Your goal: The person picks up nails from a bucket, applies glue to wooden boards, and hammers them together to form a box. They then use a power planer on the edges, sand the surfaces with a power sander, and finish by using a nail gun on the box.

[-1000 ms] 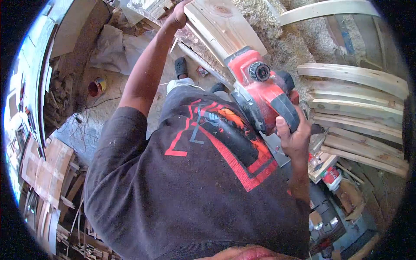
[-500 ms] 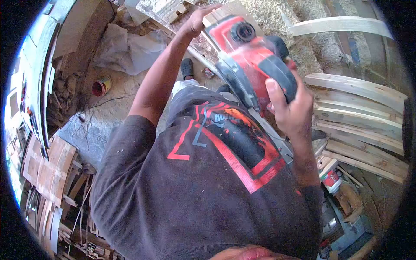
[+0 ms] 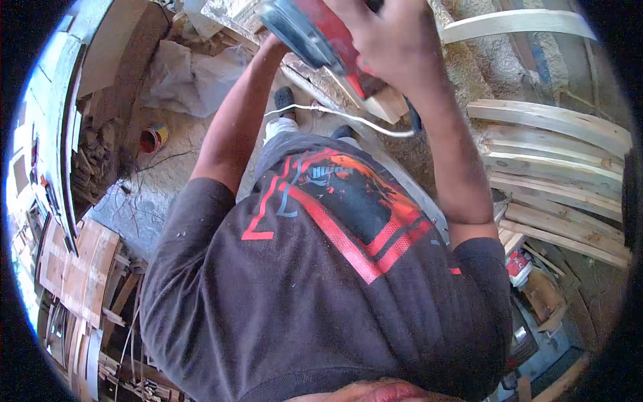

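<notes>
At the top of the view, my right hand [image 3: 395,43] is wrapped round the handle of a red and black power planer [image 3: 311,33]. The planer rests over a pale wooden board [image 3: 388,105], whose near end shows below the tool. My left forearm reaches up to the planer's left side; the left hand is hidden behind the tool, so its fingers and hold do not show. A white cable [image 3: 355,119] runs below the board, across the front of my legs.
Curved pale wood pieces [image 3: 549,120] lie at the right, with another curved strip [image 3: 522,23] above them. Wood shavings cover the upper right. A paint bucket [image 3: 154,139] and plastic sheeting [image 3: 191,77] are at the left. Stacked boards [image 3: 84,264] stand lower left.
The planer and my right hand have moved up and away from my body, uncovering the board's near end. My left hand has gone out of sight behind the tool. The white cable now shows.
</notes>
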Tool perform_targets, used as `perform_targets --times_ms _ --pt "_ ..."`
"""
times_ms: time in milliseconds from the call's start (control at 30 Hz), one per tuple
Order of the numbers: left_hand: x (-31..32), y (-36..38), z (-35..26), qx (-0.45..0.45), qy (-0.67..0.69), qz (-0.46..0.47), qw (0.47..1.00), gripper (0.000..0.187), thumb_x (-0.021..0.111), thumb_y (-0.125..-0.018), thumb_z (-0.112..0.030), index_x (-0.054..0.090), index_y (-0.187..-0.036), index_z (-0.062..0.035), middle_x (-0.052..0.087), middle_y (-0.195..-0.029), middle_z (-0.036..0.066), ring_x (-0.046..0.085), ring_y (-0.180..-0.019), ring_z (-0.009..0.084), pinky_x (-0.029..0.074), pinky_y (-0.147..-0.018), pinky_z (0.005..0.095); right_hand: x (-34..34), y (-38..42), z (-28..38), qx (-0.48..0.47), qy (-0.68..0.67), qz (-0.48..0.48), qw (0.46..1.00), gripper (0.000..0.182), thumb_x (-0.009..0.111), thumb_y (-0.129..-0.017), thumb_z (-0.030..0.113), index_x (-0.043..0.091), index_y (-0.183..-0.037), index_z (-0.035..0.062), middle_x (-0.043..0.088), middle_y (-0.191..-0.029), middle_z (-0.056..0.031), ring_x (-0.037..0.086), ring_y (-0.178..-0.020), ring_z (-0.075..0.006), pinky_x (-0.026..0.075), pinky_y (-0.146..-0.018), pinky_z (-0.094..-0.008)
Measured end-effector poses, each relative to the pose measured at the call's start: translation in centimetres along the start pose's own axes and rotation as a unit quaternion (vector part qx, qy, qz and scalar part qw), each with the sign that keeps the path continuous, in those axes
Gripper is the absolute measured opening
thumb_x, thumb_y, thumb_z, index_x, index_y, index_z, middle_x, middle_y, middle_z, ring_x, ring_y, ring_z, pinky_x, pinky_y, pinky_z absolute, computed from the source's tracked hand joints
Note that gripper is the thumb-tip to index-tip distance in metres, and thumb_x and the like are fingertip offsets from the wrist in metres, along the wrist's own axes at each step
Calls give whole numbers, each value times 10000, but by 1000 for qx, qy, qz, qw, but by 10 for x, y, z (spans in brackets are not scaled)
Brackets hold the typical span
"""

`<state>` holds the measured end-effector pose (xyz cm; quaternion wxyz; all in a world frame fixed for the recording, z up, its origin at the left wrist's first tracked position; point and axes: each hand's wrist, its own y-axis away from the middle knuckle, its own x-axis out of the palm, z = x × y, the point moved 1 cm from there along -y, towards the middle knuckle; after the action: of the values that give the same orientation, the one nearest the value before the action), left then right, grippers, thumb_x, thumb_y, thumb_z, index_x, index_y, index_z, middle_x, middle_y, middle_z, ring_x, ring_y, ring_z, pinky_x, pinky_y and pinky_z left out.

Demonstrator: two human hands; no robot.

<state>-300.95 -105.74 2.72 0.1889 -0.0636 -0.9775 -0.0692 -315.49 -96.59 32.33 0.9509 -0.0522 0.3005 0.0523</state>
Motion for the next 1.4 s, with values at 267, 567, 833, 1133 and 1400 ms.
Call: perform_targets --times_ms 267,567,833,1133,1400 --pt "-32 94 -52 9 -39 -106 994 398 539 -1016 -343 709 -1199 -33 723 -1184 100 664 -1129 208 481 -1021 377 -123 145 -39 244 -160 28 956 314 687 -951 291 670 -1063 -1 574 -708 12 513 -568 -44 443 -512 -242" --pt "67 95 -82 75 -201 -166 962 361 629 -972 -261 659 -1127 65 710 -1076 150 672 -999 223 530 -836 345 -145 254 -45 273 -59 -32 960 361 693 -952 335 682 -1098 5 602 -710 4 544 -568 -77 468 -544 -267" --pt "16 83 -23 71 62 -70 993 438 608 -1015 -324 634 -1303 5 679 -1217 117 624 -1148 227 446 -1044 357 -118 251 -70 185 30 14 982 405 704 -939 396 683 -1032 2 663 -729 -99 644 -675 -188 507 -643 -376" --pt "8 93 -10 78 -9 -9 997 332 638 -998 -64 646 -1325 -6 687 -1256 53 612 -1169 139 456 -1043 289 -98 201 -61 236 41 52 969 431 705 -940 414 690 -1049 -2 689 -759 -125 685 -704 -218 528 -675 -379" --pt "8 88 -3 66 1 -31 997 306 654 -992 -61 669 -1292 -3 703 -1209 31 620 -1111 122 465 -1025 279 -65 133 -51 157 37 36 986 461 707 -936 427 703 -1098 -5 732 -850 -178 729 -781 -287 545 -717 -398"
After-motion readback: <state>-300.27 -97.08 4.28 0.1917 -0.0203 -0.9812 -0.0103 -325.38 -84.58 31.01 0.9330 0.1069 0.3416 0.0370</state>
